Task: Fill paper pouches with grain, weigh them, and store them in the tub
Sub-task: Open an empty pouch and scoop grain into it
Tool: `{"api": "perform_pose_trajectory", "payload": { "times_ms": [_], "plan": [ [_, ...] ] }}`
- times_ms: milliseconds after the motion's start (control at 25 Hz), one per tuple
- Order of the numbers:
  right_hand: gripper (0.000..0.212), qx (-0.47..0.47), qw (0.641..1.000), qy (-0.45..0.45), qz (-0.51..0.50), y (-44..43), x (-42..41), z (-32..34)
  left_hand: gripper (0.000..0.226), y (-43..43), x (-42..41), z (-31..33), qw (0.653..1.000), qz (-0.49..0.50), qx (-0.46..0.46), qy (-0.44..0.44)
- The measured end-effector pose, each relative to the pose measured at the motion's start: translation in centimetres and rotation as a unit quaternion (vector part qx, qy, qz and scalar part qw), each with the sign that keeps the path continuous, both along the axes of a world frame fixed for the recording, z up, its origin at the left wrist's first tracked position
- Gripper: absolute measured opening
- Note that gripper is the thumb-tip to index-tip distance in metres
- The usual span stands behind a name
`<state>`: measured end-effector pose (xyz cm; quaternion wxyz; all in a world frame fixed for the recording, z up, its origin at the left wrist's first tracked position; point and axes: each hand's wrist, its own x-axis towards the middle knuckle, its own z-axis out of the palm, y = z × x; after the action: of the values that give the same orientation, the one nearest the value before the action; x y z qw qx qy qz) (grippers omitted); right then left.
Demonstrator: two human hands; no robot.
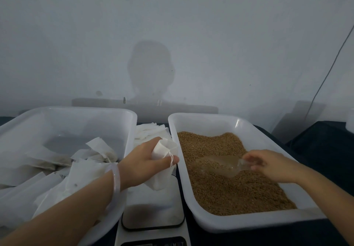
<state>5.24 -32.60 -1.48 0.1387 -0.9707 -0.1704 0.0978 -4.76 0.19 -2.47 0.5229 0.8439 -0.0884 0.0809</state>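
Head: left hand (pixel 142 162) grips pouch (pixel 162 151); right hand (pixel 272 166) holds scoop (pixel 220 164).

A plain pale wall (pixel 172 16), dimly lit and flecked with small dark marks, is rising beyond the left hand (pixel 145 161), where a soft shadow (pixel 151 69) of head and shoulders is falling. A thin cable (pixel 325 77) is slanting down above the right hand (pixel 272 164); a dark cloth (pixel 316 142) is lying just beyond it.
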Motion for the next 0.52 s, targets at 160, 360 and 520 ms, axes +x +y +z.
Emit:
{"api": "perform_pose_trajectory", "payload": {
  "times_ms": [160, 360, 520],
  "plan": [
    [0.031, -0.028, 0.999, -0.011, -0.013, -1.1, -0.7, -1.8, 0.049, 0.0, 0.0, 0.2, 1.0, -0.018, -0.001, -0.002],
    [0.029, -0.025, 0.999, -0.009, -0.024, -1.4, -0.5, -2.7, 0.044, -0.4, -0.4, 3.3, 0.998, -0.003, -0.057, -0.003],
    [0.021, -0.001, 1.0, -0.027, -0.01, -1.2, -0.5, -2.8, 0.028, -3.8, 1.1, 5.7, 0.998, -0.005, -0.054, -0.039]
  ]
}}
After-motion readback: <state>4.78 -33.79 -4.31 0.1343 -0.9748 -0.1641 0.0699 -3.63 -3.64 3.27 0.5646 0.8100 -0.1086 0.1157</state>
